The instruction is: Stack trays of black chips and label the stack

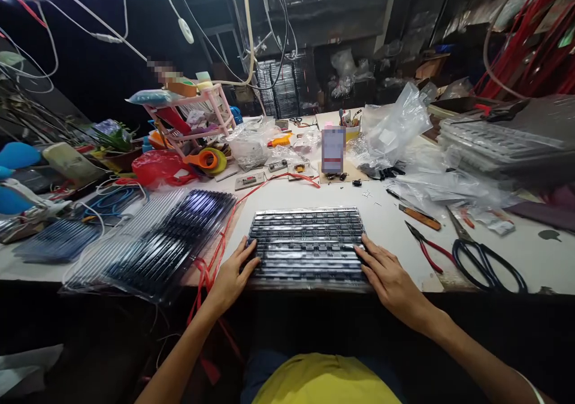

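Your left hand (233, 275) and right hand (390, 279) rest well apart, fingers spread flat on opposite near corners of the ribbed tray (308, 245), which sits at the table (390, 224) edge directly before you; neither hand grips it, likely steadying it square. More trays (157, 242) lie stacked at left, scissors (487, 260) at right. No writing is legible.

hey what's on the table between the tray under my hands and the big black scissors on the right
In the head view, red-handled pliers lie between the tray and the black scissors, on bare white table. Your right hand rests on the tray's right edge.
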{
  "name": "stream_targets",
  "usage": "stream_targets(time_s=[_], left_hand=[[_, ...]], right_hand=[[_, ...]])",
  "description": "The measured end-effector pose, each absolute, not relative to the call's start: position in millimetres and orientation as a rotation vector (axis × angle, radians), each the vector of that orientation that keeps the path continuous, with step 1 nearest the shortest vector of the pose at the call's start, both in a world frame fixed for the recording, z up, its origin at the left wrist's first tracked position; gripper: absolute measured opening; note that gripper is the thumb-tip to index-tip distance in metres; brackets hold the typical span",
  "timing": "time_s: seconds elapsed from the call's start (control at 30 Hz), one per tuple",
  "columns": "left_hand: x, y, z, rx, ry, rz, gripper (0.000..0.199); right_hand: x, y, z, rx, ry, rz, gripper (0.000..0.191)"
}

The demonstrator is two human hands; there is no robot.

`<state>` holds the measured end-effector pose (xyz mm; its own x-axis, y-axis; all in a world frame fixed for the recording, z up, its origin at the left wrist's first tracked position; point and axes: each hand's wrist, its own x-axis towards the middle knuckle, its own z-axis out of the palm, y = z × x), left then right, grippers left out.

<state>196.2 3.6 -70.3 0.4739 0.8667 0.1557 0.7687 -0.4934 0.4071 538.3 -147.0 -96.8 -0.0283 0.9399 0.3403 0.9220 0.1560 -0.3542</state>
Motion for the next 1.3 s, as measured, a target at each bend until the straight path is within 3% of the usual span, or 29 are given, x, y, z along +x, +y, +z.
stream_targets(time_s=[0.2,0.4,0.53,0.7,0.8,0.87,0.93,1.1,1.3], left_hand=[[157,-28,-63,2.167,1.157,0.468,0.042],[141,-13,-81,2.711,0.982,0.292,0.065],[149,-8,-97,2.988,0.936,0.497,0.069],[150,1,-81,2.913,0.818,0.738,0.052],[165,16,-50,2.617,1.19,1.005,0.036],[183,28,-31,2.408,1.565,1.118,0.041],[201,39,-21,2.33,1.804,1.013,0.048],[229,66,-40,2.349,1.963,0.355,0.051],[227,61,-63,2.384,1.852,0.255,0.054]], right_hand=[[574,-204,-82,-1.696,-2.135,0.33,0.058],[583,-177,-83,-1.695,-2.4,0.037,0.08],[585,-158,-90,-1.535,-2.382,-0.037,0.076],[597,-150,-74,-1.344,-2.316,-0.008,0.055],[592,-132,-50,-1.567,-1.998,-0.019,0.038],[580,-115,-35,-1.889,-1.701,-0.034,0.047],[565,-98,-28,-2.122,-1.55,0.025,0.052],[547,-69,-46,-2.367,-1.572,0.212,0.043],[544,-75,-67,-2.564,-1.612,0.16,0.054]])
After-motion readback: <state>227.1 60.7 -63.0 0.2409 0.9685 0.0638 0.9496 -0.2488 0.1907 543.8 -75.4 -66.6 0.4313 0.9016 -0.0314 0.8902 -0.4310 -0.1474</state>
